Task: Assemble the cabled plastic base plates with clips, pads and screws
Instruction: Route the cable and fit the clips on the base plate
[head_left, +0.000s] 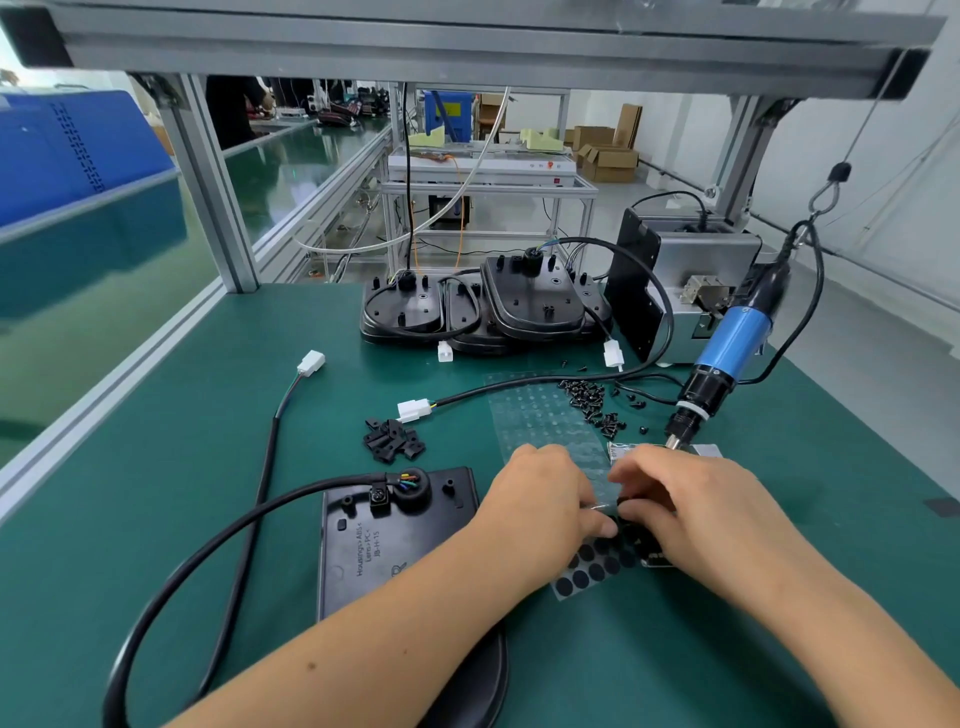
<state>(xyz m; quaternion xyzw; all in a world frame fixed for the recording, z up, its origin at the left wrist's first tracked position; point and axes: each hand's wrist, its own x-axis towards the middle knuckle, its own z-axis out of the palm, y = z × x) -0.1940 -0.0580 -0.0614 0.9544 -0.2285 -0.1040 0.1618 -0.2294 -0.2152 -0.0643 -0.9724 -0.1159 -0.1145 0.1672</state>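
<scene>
beside the base plate, both hands pinching the pad sheet, fingertips partly hidden

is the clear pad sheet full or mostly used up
Mostly used up. The clear pad sheet shows rows of empty spots; black pads remain only at its near end, where both hands work.

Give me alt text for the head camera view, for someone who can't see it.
Both hands, left hand and right hand, pinch a clear pad sheet of round black pads beside a cabled base plate on a green bench; clips, screws and a hanging screwdriver lie beyond.
</scene>
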